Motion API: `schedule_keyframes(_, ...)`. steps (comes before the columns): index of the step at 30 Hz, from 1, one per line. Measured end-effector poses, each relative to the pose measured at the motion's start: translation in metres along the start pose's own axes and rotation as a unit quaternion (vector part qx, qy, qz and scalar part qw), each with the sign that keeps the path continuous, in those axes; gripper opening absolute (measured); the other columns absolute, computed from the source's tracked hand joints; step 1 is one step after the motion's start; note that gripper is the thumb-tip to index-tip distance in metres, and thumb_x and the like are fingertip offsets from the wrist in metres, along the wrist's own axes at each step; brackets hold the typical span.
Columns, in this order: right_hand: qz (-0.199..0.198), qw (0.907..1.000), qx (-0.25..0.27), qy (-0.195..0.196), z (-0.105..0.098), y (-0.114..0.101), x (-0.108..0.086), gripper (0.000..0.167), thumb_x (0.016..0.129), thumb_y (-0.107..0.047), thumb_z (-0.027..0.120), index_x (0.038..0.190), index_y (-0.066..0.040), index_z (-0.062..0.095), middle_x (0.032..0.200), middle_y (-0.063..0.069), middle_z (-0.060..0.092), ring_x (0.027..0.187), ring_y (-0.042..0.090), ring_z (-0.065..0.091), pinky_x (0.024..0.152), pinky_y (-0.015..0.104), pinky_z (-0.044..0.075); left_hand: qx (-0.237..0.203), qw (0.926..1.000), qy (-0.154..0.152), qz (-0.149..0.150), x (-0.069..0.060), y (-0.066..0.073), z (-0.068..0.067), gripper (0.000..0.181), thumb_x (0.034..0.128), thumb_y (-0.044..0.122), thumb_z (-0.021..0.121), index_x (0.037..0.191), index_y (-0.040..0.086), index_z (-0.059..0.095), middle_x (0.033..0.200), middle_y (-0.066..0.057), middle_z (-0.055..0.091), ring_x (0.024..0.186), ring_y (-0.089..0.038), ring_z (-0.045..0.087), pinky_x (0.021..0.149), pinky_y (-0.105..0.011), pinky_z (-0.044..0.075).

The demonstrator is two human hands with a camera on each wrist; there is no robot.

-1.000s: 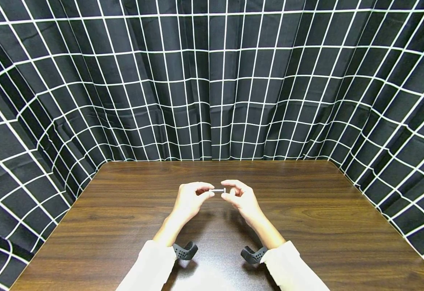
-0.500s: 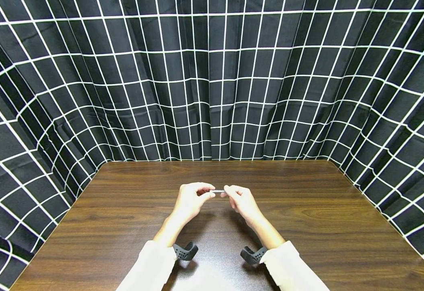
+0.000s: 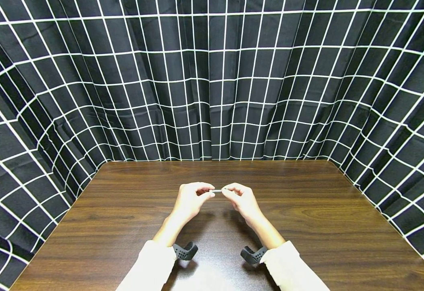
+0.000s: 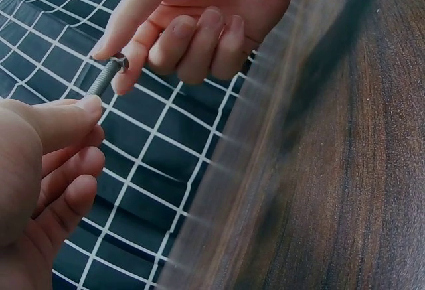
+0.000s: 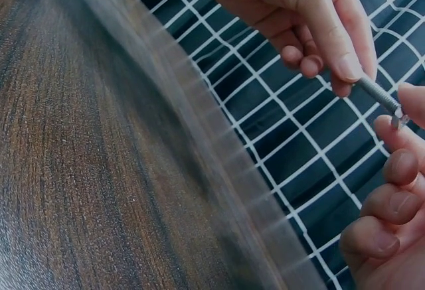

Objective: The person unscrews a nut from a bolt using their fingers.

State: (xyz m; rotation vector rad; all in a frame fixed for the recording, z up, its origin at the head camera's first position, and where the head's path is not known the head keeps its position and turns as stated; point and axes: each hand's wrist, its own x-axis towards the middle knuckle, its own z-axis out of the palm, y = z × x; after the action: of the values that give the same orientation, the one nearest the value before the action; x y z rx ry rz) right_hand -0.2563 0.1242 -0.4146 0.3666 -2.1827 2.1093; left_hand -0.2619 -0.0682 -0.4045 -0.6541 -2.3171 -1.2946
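Above the table, a thin silver threaded bolt (image 3: 217, 190) lies roughly level between both hands. My left hand (image 3: 191, 202) pinches one end between thumb and forefinger; the thread (image 4: 104, 80) shows beyond the fingertips in the left wrist view. At the other end is a small hexagonal piece (image 5: 398, 119), a head or a nut, I cannot tell which. My right hand (image 3: 245, 203) has thumb and forefinger on either side of that piece, pinching it, with the other fingers curled loosely below. The fingertips of the two hands stay apart.
The brown wood-grain table (image 3: 124, 210) extends beneath both hands. A black curtain with a white grid (image 3: 219, 93) rises behind its back edge and along both sides. Dark bands (image 3: 185, 251) sit at the wrists by the white sleeves.
My right thumb and forefinger, apart around the bolt's end a second ago, closed on it and have since shifted and turned there. My left hand's grip looks nearly unchanged.
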Motion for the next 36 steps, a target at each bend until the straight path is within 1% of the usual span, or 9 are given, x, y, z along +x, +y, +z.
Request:
schedule_keyframes(8,-0.029,0.9993,0.010,-0.021,0.003,-0.028,-0.011,0.023,0.087,0.005,0.064,0.105,0.018,0.059,0.054,-0.007,0.038,0.043,0.002,0.029,0.042,0.019,0.023,0.002,1.0000,0.004,0.001,0.000,-0.001,0.000,0.015,0.0789,0.012,0.080,0.093,0.013,0.076,0.079,0.008,0.071,0.065,-0.004,0.061,0.060,-0.025,0.048)
schedule_keyframes(11,-0.041,0.9987,0.016,-0.024,0.001,-0.019,-0.008,0.024,0.085,0.007,0.065,0.107,0.017,0.059,0.054,-0.007,0.038,0.043,0.003,0.029,0.042,0.020,0.022,0.000,1.0000,0.005,0.004,0.000,0.000,0.000,0.015,0.0786,0.012,0.080,0.093,0.012,0.076,0.079,0.007,0.071,0.065,-0.004,0.062,0.060,-0.025,0.049)
schedule_keyframes(15,-0.059,0.9979,0.016,-0.022,-0.002,-0.001,-0.001,0.025,0.084,0.009,0.066,0.109,0.013,0.061,0.054,-0.007,0.038,0.043,0.004,0.028,0.041,0.021,0.021,-0.001,1.0000,0.006,0.007,0.000,0.000,0.000,0.015,0.0783,0.012,0.080,0.093,0.012,0.076,0.079,0.007,0.071,0.065,-0.004,0.062,0.060,-0.025,0.049)
schedule_keyframes(17,-0.069,0.9973,0.013,-0.018,-0.002,0.002,0.000,0.025,0.083,0.009,0.066,0.108,0.012,0.062,0.054,-0.007,0.038,0.043,0.004,0.028,0.041,0.021,0.021,0.001,1.0000,0.006,0.007,0.000,-0.001,0.000,0.015,0.0785,0.012,0.080,0.093,0.013,0.076,0.079,0.007,0.071,0.065,-0.004,0.062,0.060,-0.025,0.049)
schedule_keyframes(22,-0.085,0.9961,0.017,-0.017,-0.002,0.004,0.000,0.024,0.082,0.009,0.066,0.106,0.010,0.064,0.055,-0.006,0.037,0.044,0.004,0.029,0.041,0.020,0.022,0.002,0.9999,0.006,0.008,0.000,-0.002,0.000,0.014,0.0786,0.013,0.080,0.092,0.013,0.076,0.079,0.008,0.071,0.065,-0.004,0.061,0.060,-0.026,0.049)
schedule_keyframes(30,-0.089,0.9957,0.017,-0.019,-0.002,0.005,-0.001,0.024,0.082,0.011,0.065,0.106,0.010,0.064,0.055,-0.006,0.038,0.044,0.005,0.030,0.042,0.021,0.023,-0.002,1.0000,0.004,0.008,-0.001,-0.002,0.000,0.015,0.0791,0.013,0.080,0.094,0.012,0.076,0.080,0.006,0.072,0.066,-0.004,0.062,0.060,-0.025,0.049)
schedule_keyframes(36,-0.095,0.9951,0.018,-0.016,-0.002,0.006,0.000,0.024,0.081,0.012,0.065,0.104,0.010,0.064,0.055,-0.006,0.039,0.044,0.004,0.031,0.042,0.020,0.023,-0.003,0.9999,0.007,0.008,0.000,-0.001,0.000,0.015,0.0780,0.010,0.080,0.092,0.012,0.076,0.078,0.007,0.071,0.064,-0.004,0.060,0.059,-0.025,0.048)
